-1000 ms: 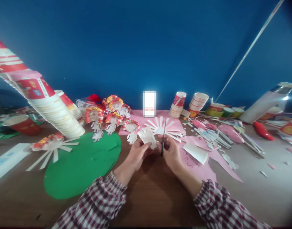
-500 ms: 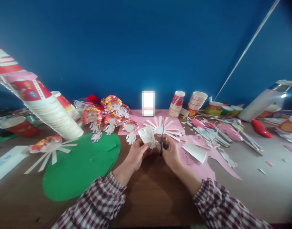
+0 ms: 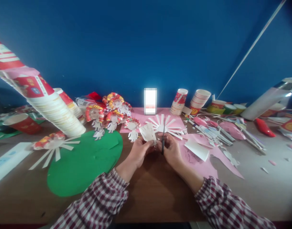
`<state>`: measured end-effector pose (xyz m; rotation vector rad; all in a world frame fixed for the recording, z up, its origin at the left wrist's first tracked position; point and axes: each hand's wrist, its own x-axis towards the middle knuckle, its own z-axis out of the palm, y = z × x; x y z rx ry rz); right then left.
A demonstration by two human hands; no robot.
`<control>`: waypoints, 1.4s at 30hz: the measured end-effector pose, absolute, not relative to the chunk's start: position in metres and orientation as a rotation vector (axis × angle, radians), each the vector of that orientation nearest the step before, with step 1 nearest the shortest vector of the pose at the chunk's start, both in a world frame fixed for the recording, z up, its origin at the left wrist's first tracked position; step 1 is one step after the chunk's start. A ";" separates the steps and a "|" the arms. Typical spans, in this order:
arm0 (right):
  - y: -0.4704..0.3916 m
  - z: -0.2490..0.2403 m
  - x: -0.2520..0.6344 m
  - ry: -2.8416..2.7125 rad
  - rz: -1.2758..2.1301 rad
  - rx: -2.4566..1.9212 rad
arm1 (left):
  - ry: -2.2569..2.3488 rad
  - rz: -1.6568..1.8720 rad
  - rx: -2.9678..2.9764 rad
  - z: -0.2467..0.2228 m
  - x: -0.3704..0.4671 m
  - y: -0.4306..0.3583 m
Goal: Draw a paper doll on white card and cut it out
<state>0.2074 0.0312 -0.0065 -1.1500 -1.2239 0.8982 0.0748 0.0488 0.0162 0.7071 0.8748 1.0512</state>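
My left hand [image 3: 139, 153] pinches a small white piece of paper [image 3: 147, 132] with faint drawn lines on it. Close beside it, my right hand [image 3: 171, 152] is wrapped round a pair of dark scissors [image 3: 163, 140], whose blades point up and away from me. The scissors are just right of the paper; whether they touch it I cannot make out. Behind both hands lies a paper cup cut into white strips and spread like a sun [image 3: 171, 127]. A paper doll [image 3: 132, 129] with a red and yellow curled rim stands left of the paper.
A green paper oval [image 3: 83, 168] lies at left, with more paper dolls [image 3: 112, 121] behind it. Tall stacked paper cups [image 3: 57, 108] lean at far left. Pink paper [image 3: 219, 159], markers [image 3: 210, 135] and a white flask [image 3: 265, 100] are at right. A blurred phone-like screen [image 3: 150, 101] stands behind.
The whole view has shifted slightly, so things sit a little further right and higher. Both hands keep their hold on the paper and the scissors, in nearly the same pose.
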 end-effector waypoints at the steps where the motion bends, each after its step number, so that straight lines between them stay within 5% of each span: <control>1: 0.031 -0.006 0.207 -1.219 0.918 -1.142 | 0.880 1.060 0.702 0.016 0.075 0.050; 42: 0.027 0.004 0.205 -1.218 1.107 -1.127 | 0.877 1.147 0.709 0.024 0.066 0.054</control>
